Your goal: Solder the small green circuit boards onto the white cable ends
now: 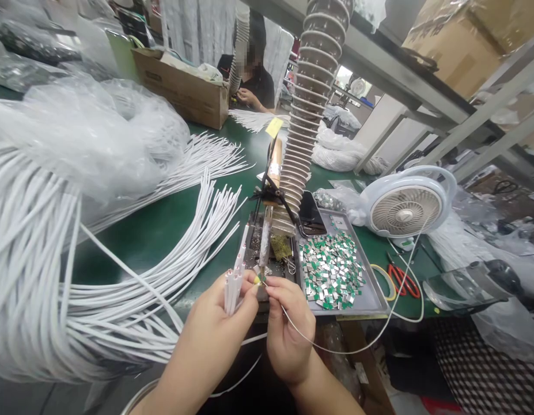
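Observation:
My left hand [226,323] is closed round a small bunch of white cables [234,276], their stripped ends pointing up. My right hand [288,328] pinches a thin solder wire [336,349] that loops off to the right, its tip held beside the cable ends. Both hands meet just below the tip of a soldering iron [265,242] clamped on a stand. A tiny green piece shows between the fingertips. A grey tray [372,297] of several small green and silver circuit boards [331,268] lies just right of the iron.
A big loop of white cables [42,276] and clear plastic bags [76,132] fill the left of the green table [163,225]. A white desk fan [405,207], red scissors [402,279], a phone [312,213] and a ribbed fume hose [305,115] stand right. Another person sits behind a cardboard box [184,86].

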Motion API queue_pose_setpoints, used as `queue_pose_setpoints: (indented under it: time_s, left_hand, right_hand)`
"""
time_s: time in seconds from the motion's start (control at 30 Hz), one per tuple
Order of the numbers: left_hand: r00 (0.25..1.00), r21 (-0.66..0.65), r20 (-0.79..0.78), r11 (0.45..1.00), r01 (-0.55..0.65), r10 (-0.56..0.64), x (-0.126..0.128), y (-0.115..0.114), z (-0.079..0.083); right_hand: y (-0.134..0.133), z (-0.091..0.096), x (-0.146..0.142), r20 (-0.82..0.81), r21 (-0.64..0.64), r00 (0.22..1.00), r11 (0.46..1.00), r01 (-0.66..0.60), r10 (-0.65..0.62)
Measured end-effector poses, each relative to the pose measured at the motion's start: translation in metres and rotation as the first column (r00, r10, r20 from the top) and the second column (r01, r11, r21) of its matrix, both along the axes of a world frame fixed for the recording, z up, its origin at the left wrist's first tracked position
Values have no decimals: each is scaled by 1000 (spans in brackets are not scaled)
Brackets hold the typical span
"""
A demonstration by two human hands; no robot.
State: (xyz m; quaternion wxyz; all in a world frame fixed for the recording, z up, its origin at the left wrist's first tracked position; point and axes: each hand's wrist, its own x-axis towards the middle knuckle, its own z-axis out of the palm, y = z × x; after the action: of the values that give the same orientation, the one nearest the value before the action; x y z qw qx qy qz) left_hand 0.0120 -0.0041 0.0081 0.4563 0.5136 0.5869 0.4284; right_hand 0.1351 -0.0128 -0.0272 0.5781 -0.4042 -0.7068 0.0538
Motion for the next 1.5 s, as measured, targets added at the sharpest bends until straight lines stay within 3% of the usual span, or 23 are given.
queue_pose_setpoints:
  time_s: [0.43,0.67,0.83,0.93,1.0,1.17,1.33,1.4,1.5]
  left_hand:
    - [998,37,11,998,58,-59,-2,-6,-14]
    - [960,73,55,960,270,-275,-8,-24,-20]
    - [983,25,-44,984,179,-177,-19,-37,-28]
    - [986,66,-81,986,151,-145,-26,-37,-36]
    - [975,68,-96,976,209,-202,-29,-35,-37]
    - [959,45,-43,958,283,-282,-24,-30,-26]
    - [925,-18,61,926,377,-376,-23,-26,-21]
    - [910,-45,124,914,404,-396,-26,-24,-21]
    - [893,-58,179,902,428,-412,-32,-23,-21]
  right_hand:
    - [-8,0,2,7,-38,1000,999,-8,8]
    - [-21,-4,7,50,-88,994,992,-90,94]
    - [-32,-8,21,89,-135,990,986,-96,109]
    - [-38,-6,32,126,-178,989,983,-53,76]
    - [-40,-2,40,141,-206,988,978,-27,57]
    - [-26,10,60,200,-170,976,978,125,-90]
    - [10,20,81,462,-240,864,910,338,-199]
    - [22,22,87,590,-265,787,878,399,-180]
    - [36,22,90,649,-295,751,868,400,-125]
